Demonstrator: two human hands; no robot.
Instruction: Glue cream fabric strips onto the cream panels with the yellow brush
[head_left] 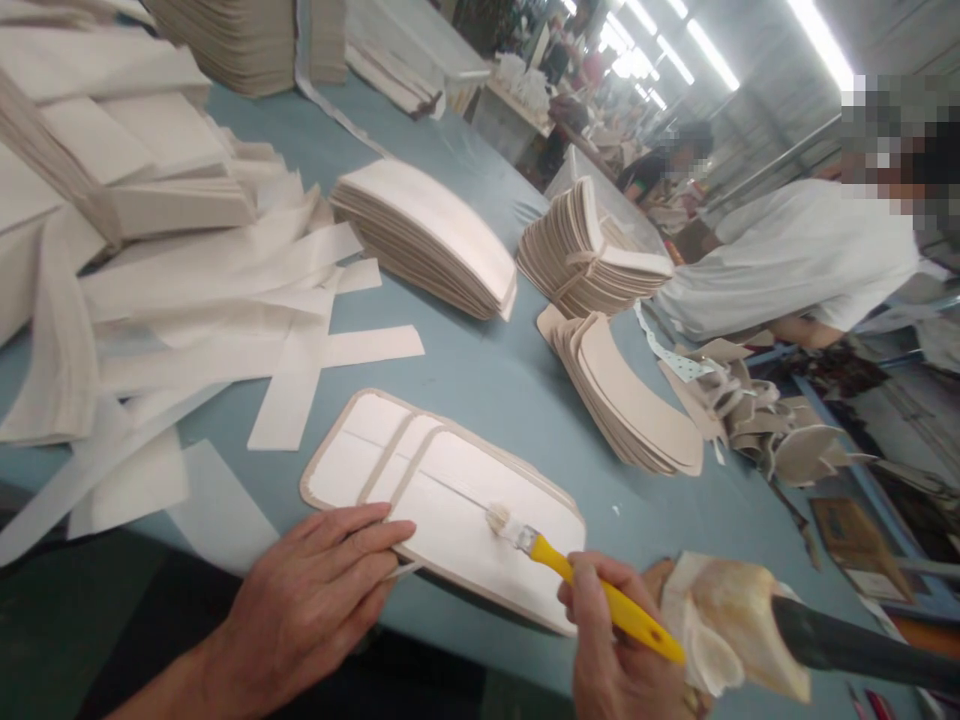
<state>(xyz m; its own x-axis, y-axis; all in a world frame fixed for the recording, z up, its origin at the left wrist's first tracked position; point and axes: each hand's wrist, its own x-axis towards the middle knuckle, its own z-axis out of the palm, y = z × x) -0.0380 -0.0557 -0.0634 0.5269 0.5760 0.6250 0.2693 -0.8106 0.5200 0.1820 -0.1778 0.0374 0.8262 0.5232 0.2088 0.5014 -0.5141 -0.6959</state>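
The person's right hand (619,650) grips a yellow-handled paintbrush (553,558), its bristles (498,518) on the top white-faced panel (454,525) of an overlapping pile (341,455) on the blue-green table (480,375); the left hand (319,585) rests open on the panels' edge.

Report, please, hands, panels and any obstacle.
Left hand on overlapping white panels; right hand gripping yellow brush, bristles at top panel; pale strips left, off panels.

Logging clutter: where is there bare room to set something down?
Bare tabletop shows amid the strips, arched stack, curved stack and white panels. Another patch, bar a white speck, lies between the curved stack and right hand. Crowded: left side, under strips and piled pieces; right edge, under loose pieces.
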